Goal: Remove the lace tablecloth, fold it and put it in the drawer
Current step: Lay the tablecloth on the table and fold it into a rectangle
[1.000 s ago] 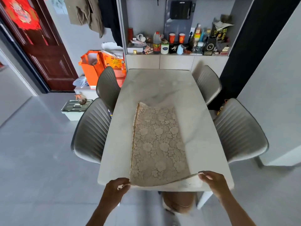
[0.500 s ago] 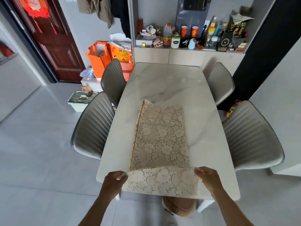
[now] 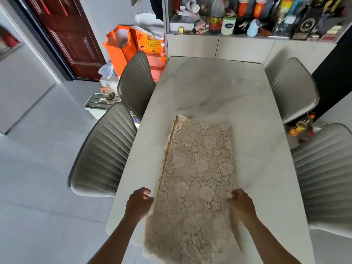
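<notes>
The beige lace tablecloth point(image 3: 200, 164) lies as a long folded strip on the white marble table point(image 3: 207, 88), with a tan edge down its left side. Its near end is lifted and carried forward over the strip, hanging between my arms. My left hand point(image 3: 140, 203) pinches the left corner of that raised end. My right hand point(image 3: 241, 204) grips the right corner. Both hands hover just above the cloth near the table's front part. The drawers point(image 3: 192, 45) sit in the cabinet beyond the table, all closed.
Four grey ribbed chairs flank the table, two at left point(image 3: 106, 149) and two at right point(image 3: 323, 168). Orange bags point(image 3: 122, 48) and a lidded bin point(image 3: 99, 103) stand on the floor at left. Bottles and cups point(image 3: 228, 18) crowd the cabinet shelf. A bottle point(image 3: 301, 124) lies between the right chairs.
Both hands have lifted the near end of the cloth off the table edge and moved it forward over the strip. The view has shifted closer to the table.
</notes>
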